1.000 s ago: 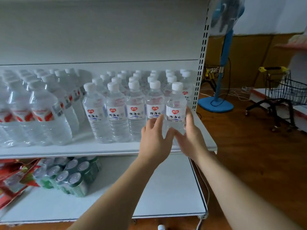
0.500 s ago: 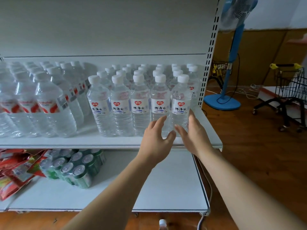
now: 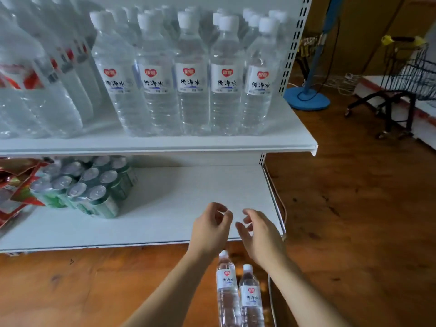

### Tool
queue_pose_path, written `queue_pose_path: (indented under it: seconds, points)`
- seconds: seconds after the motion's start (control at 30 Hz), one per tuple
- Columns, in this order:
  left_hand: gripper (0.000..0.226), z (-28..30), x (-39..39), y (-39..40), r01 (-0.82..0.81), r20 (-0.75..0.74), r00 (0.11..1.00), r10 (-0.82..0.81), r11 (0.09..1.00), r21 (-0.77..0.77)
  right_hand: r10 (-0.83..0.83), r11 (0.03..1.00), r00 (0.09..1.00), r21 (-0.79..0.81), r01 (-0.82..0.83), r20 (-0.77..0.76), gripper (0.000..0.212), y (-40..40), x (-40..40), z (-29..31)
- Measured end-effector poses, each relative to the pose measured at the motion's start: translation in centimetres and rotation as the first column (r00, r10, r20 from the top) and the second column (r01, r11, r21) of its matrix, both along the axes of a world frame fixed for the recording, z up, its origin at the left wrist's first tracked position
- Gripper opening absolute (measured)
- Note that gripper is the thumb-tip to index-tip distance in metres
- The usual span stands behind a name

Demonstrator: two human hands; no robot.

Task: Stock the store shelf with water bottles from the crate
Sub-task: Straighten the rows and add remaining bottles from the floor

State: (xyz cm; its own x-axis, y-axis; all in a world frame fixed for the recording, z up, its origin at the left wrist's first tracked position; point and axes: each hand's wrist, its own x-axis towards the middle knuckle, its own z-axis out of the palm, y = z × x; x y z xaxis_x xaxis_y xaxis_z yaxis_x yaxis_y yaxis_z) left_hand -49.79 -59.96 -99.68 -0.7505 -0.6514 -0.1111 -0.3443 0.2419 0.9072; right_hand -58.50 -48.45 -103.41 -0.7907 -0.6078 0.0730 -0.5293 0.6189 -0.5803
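Bottles (image 3: 192, 74) stood upright in a front row on the upper shelf (image 3: 165, 143), labels facing out, with more rows packed behind them. Two further bottles (image 3: 238, 293) stood side by side and touching on the wooden floor (image 3: 70, 284) just below the hands; no crate was in view. The left hand (image 3: 210, 228) and right hand (image 3: 262, 234) hung near each other over the front edge of the lower shelf (image 3: 188, 201), each grip loosely curled with fingers apart and holding nothing. Neither hand touched a bottle. A pack of cans (image 3: 89, 185) sat at the left of the lower shelf, well apart from the hands, with red packets (image 3: 14, 185) beside it. Full of water, each bottle would likely feel moderately heavy for its size, and the thin clear plastic would probably give a little under a squeeze and could be slick. The ribbed body below the label looked the soundest place to take hold, with fingers wrapped round it; the neck under the cap would serve for a lift straight up. Standing so close, one bottle could tip the other if snatched carelessly.
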Motion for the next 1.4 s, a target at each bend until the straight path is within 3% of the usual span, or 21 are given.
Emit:
queue_pose_path:
  seconds: [0.17, 0.43, 0.57, 0.7, 0.87, 0.97, 1.03, 1.2, 1.4]
  points:
    - [0.020, -8.3, 3.0, 0.2, 0.013, 0.240, 0.969, -0.065, 0.977, 0.212, -0.007, 0.969, 0.957, 0.237, -0.065, 0.289, 0.059, 0.6, 3.5, -7.2]
    - [0.040, -18.6, 5.4, 2.0, -0.053, 0.362, 0.922, -0.139, 0.879, 0.474, -0.108, 0.809, 0.914, 0.569, -0.147, 0.390, 0.095, -1.1, 6.0, -13.9]
    - [0.037, -21.1, 6.1, 2.5, -0.134, 0.403, 0.908, -0.113, 0.834, 0.535, -0.159, 0.831, 0.887, 0.543, -0.116, 0.433, 0.099, -1.1, 6.7, -16.2]
    - [0.029, -22.1, 6.6, 2.2, -0.196, 0.428, 0.899, -0.087, 0.795, 0.574, -0.123, 0.822, 0.873, 0.541, -0.176, 0.471, 0.082, -0.7, 6.8, -17.0]
    - [0.030, -22.1, 7.5, 2.3, -0.192, 0.428, 0.900, -0.082, 0.807, 0.558, -0.148, 0.869, 0.869, 0.482, -0.114, 0.473, 0.064, -1.1, 8.1, -17.5]
    - [0.026, -21.5, 8.4, 1.8, -0.206, 0.413, 0.910, -0.040, 0.821, 0.533, -0.158, 0.914, 0.857, 0.401, -0.061, 0.490, 0.070, -1.0, 9.2, -17.3]
    - [0.027, -20.7, 8.7, 1.2, -0.199, 0.383, 0.923, -0.030, 0.815, 0.544, -0.128, 0.947, 0.872, 0.319, -0.033, 0.472, 0.077, -1.0, 9.7, -16.8]
    - [0.056, -17.2, 7.9, -0.2, -0.117, 0.236, 0.972, -0.023, 0.819, 0.561, -0.047, 0.990, 0.913, 0.138, -0.011, 0.406, 0.084, -1.3, 9.5, -13.3]
    - [0.065, -10.6, 6.1, -1.1, 0.043, 0.070, 0.994, -0.079, 0.910, 0.412, -0.006, 0.998, 0.928, -0.059, 0.030, 0.373, 0.085, -0.5, 8.5, -7.5]
